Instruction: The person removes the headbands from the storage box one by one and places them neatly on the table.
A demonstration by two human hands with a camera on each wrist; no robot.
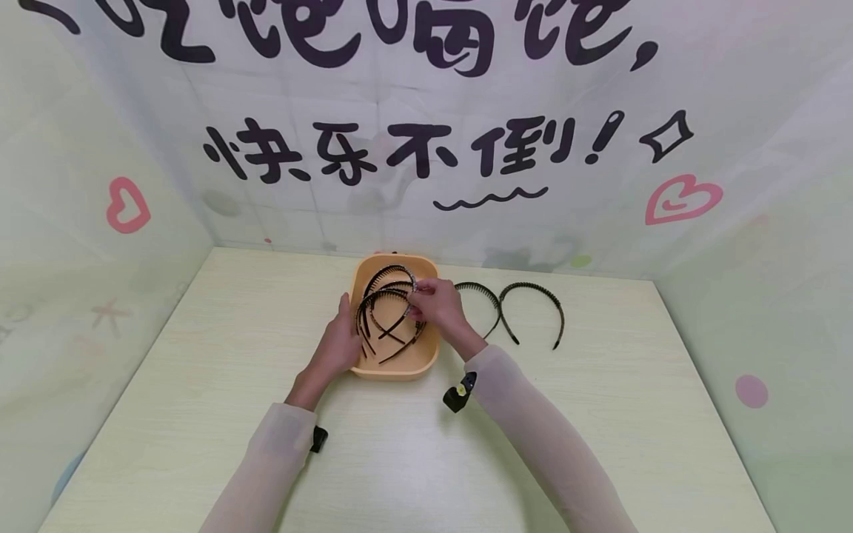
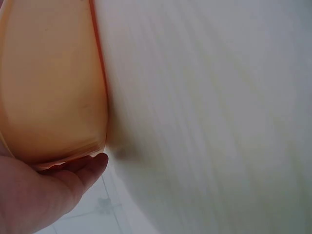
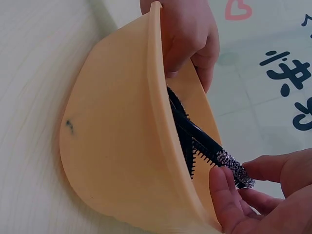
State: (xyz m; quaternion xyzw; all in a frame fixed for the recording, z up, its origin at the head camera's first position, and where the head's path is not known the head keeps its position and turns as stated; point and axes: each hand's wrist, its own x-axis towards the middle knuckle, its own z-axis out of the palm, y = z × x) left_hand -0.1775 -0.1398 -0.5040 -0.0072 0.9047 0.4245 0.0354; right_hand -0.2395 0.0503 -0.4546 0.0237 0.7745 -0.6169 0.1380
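Note:
An orange plastic basin (image 1: 395,374) stands near the back of the table with several dark toothed headbands (image 1: 386,295) lying in it. My left hand (image 1: 338,342) grips the basin's left rim, thumb inside and fingers along the outer wall. In the left wrist view, those fingers (image 2: 90,170) lie against the basin's outside. Over the right side of the basin, my right hand (image 1: 437,302) pinches a black headband (image 3: 233,165) at a part covered in glittering stones. The other end of that headband is hidden behind the rim in the right wrist view.
Two dark headbands lie on the table (image 1: 600,414) to the right of the basin: the nearer one (image 1: 477,287) is partly behind my right hand, and another (image 1: 535,286) sits beside it. A lettered wall sheet (image 1: 373,222) rises behind the table.

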